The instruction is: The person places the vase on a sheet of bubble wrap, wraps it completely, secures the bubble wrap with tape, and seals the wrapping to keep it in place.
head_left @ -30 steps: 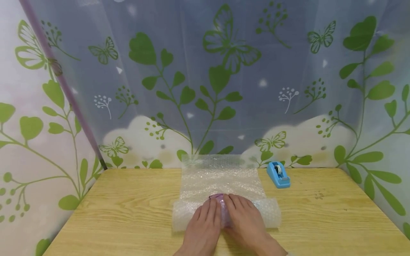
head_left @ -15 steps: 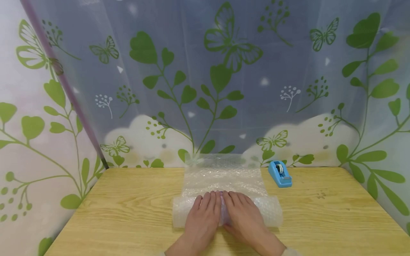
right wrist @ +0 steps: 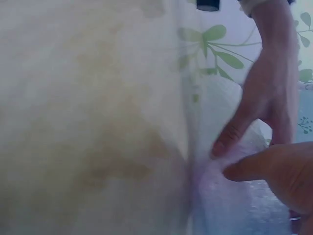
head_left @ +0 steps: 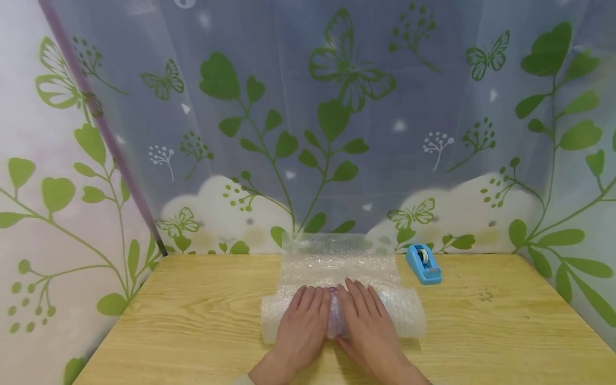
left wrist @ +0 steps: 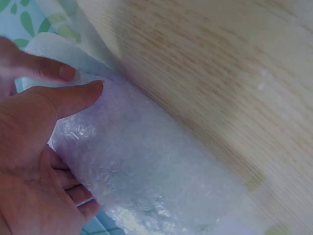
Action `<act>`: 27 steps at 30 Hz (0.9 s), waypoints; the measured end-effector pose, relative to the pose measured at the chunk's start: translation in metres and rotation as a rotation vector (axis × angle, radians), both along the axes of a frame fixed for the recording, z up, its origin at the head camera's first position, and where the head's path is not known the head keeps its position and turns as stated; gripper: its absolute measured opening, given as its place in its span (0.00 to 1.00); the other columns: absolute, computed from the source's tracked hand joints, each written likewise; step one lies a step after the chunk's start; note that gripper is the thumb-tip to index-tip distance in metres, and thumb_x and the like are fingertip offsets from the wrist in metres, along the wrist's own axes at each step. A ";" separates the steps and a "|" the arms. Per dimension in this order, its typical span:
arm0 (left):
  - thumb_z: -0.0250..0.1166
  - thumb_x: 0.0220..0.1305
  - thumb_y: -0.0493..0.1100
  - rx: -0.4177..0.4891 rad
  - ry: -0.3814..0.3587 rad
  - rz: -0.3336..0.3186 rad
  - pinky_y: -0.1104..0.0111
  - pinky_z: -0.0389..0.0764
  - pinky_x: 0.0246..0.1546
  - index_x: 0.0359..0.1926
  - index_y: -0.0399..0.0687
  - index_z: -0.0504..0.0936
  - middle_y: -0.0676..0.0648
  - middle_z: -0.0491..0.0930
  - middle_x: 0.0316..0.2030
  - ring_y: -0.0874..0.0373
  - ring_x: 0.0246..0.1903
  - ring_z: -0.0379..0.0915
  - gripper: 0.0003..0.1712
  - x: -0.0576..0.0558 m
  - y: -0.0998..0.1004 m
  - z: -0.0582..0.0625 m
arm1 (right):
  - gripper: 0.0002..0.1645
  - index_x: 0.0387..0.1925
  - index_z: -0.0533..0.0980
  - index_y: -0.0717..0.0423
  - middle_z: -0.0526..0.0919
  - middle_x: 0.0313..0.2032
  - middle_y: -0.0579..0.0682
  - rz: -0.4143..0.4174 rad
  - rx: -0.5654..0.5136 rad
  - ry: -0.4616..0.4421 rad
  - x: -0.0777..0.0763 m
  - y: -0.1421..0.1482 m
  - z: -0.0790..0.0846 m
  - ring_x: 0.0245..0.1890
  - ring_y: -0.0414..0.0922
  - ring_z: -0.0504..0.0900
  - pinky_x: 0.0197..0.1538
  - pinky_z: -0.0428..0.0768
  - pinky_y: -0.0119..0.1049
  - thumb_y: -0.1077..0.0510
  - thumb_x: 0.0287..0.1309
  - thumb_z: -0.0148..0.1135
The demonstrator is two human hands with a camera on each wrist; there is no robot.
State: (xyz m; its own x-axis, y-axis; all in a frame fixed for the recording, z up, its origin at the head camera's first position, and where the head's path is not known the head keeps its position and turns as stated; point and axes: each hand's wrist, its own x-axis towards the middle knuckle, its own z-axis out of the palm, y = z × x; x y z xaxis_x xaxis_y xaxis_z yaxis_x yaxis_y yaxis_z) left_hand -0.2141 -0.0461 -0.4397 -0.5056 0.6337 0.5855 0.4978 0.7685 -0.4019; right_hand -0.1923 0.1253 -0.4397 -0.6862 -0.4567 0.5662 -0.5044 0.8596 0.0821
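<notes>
Fingers of my left hand (head_left: 302, 327) and right hand (head_left: 369, 327) curve round the bubble-wrap roll (head_left: 336, 320). It lies crosswise beneath both (neither is nearer), mostly left of the tape dispenser (head_left: 423, 264), closer to me.

Even light, 2 hazy wrist views
Glints fleck the bubble wrap (left wrist: 137, 156); the right wrist view blurs the tabletop (right wrist: 98, 98).
</notes>
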 end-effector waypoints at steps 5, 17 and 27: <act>0.55 0.55 0.41 -0.005 -0.002 0.005 0.59 0.70 0.57 0.52 0.37 0.75 0.43 0.77 0.44 0.50 0.47 0.71 0.23 -0.001 -0.001 0.000 | 0.48 0.60 0.67 0.68 0.68 0.61 0.64 0.000 0.012 0.005 0.008 0.000 -0.006 0.62 0.58 0.67 0.65 0.61 0.49 0.50 0.38 0.75; 0.71 0.40 0.57 -0.098 -0.166 0.039 0.62 0.68 0.57 0.57 0.37 0.71 0.44 0.74 0.47 0.52 0.48 0.69 0.45 -0.008 0.004 0.007 | 0.43 0.62 0.64 0.70 0.70 0.58 0.64 -0.125 0.153 -0.068 -0.002 -0.006 -0.006 0.60 0.58 0.68 0.66 0.61 0.49 0.60 0.44 0.71; 0.75 0.34 0.62 -0.108 -0.179 0.063 0.65 0.71 0.52 0.54 0.38 0.71 0.46 0.73 0.41 0.55 0.42 0.71 0.49 -0.010 0.008 0.010 | 0.41 0.54 0.68 0.68 0.76 0.48 0.61 -0.075 0.076 0.011 -0.017 -0.005 -0.008 0.53 0.56 0.74 0.62 0.67 0.48 0.61 0.35 0.76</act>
